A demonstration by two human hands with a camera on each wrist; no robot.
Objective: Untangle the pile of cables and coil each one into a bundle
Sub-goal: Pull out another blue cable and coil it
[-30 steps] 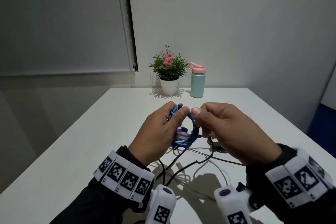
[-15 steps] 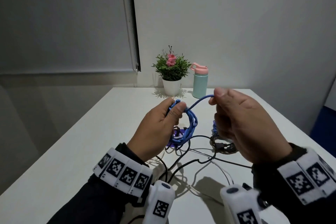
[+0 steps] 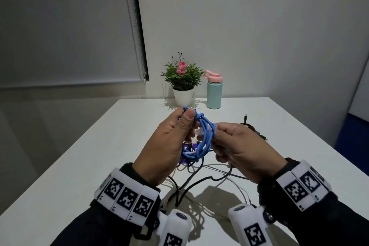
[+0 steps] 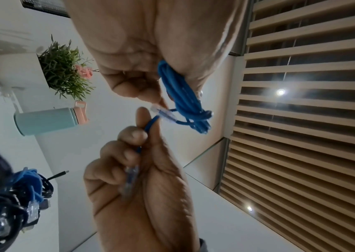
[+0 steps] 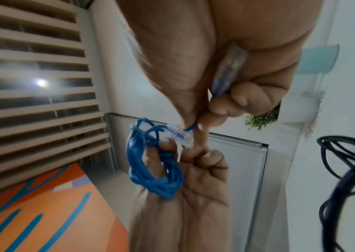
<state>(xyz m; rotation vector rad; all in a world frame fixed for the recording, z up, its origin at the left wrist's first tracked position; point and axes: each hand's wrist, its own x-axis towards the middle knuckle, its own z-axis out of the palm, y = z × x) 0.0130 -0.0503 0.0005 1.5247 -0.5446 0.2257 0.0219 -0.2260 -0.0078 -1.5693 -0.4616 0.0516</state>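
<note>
Fingers (image 3: 187, 118) pinched on blue cable (image 3: 203, 140)

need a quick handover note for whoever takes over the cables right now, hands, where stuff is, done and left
Left hand: grips the coiled blue network cable near the top of its loops, raised above the white table.
Right hand: pinches that cable's loose tail just behind a clear plastic plug; a second clear plug lies in its palm.
Done: the blue cable is mostly coiled. Another blue bundle lies on the table.
Left: secure the tail and set this bundle down, then untangle and coil the black and white cables lying under the hands.
</note>
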